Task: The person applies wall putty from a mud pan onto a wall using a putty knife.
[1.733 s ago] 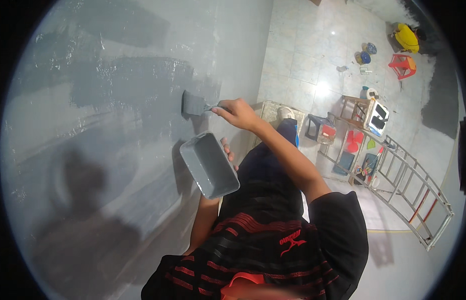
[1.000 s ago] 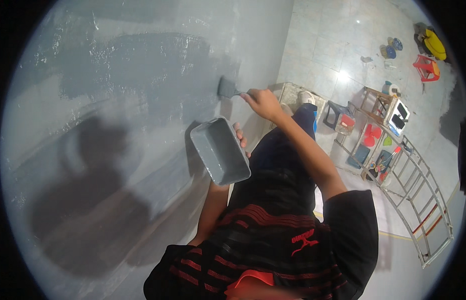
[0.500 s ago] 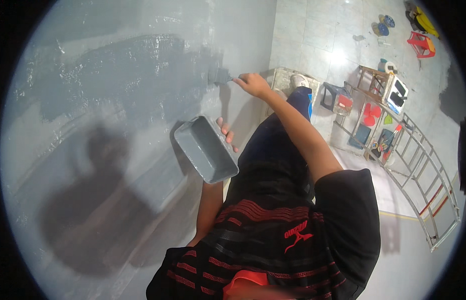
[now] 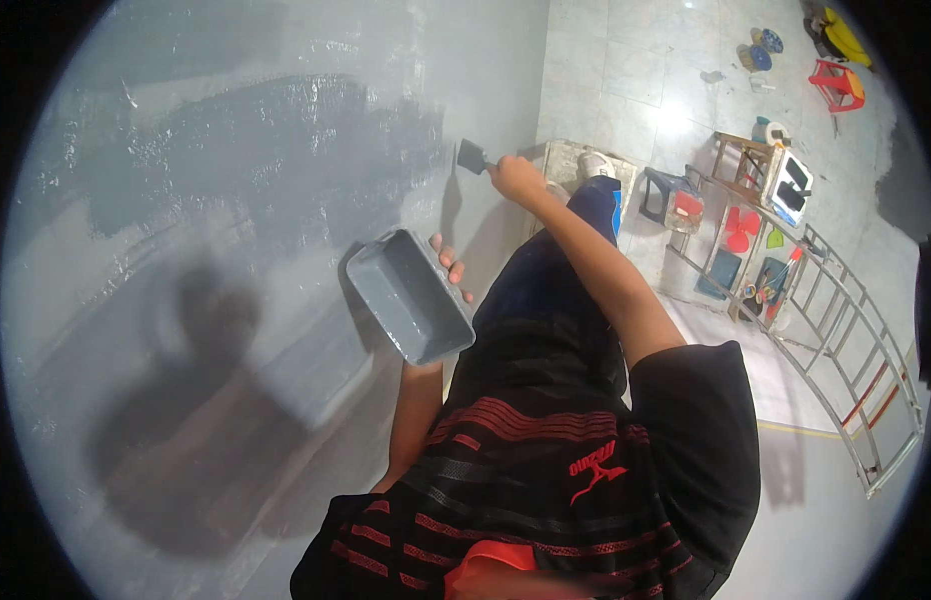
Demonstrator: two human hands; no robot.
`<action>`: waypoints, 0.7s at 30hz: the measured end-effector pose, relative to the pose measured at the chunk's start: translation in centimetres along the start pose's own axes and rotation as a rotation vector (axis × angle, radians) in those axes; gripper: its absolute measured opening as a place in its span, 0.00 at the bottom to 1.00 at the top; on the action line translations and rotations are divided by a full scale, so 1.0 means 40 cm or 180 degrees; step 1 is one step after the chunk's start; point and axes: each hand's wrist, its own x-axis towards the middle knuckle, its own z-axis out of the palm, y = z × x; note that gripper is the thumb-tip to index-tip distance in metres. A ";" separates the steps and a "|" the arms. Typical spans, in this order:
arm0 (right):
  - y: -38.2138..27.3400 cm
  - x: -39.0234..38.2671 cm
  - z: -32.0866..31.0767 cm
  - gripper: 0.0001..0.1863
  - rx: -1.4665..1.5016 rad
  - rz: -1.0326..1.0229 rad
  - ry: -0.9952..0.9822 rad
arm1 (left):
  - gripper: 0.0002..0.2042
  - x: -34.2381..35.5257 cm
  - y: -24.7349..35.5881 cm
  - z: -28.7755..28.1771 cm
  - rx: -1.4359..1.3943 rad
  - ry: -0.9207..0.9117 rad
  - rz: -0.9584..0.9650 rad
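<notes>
My left hand (image 4: pixel 451 265) holds a grey rectangular mud pan (image 4: pixel 411 295) from its far side, its fingertips showing along the rim. Grey, wet-looking residue coats the pan's inside, and its open top tilts toward me. A putty knife (image 4: pixel 473 157) with a small, dark, squarish blade is gripped in my right hand (image 4: pixel 519 180). Its blade points left and stands off the wall, casting a shadow there. The grey wall (image 4: pixel 366 215) fills the left of the view. A darker patch (image 4: pixel 286 150) with whitish streaks spreads over it, ending just left of the blade.
My shoe (image 4: pixel 598 163) rests on a stained platform (image 4: pixel 561 155). To the right are a plastic stool (image 4: pixel 673 197) and a wooden-and-metal stand (image 4: pixel 741 160) with a white tray. A metal ladder (image 4: pixel 856 330) stretches beyond. A red stool (image 4: pixel 836 88) stands farther off on the tiled floor.
My right hand has shifted slightly right and nearer, bringing the putty knife off the dark patch's edge. The pan and my left hand have hardly moved.
</notes>
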 end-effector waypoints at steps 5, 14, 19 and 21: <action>-0.160 -0.069 -0.041 0.23 -0.0099 -0.0637 0.0042 | 0.35 0.009 -0.002 0.019 0.0125 0.0061 0.0050; -0.283 -0.263 -0.251 0.26 0.0852 -0.2094 0.0161 | 0.35 -0.002 0.019 -0.003 -0.0267 -0.0206 -0.0193; -0.283 -0.250 -0.273 0.25 0.0930 -0.2422 0.0303 | 0.34 -0.012 0.023 -0.010 -0.0279 -0.0206 -0.0255; -0.227 -0.194 -0.234 0.26 0.0826 -0.2240 0.0304 | 0.33 -0.014 0.009 0.005 -0.0143 -0.0013 -0.0027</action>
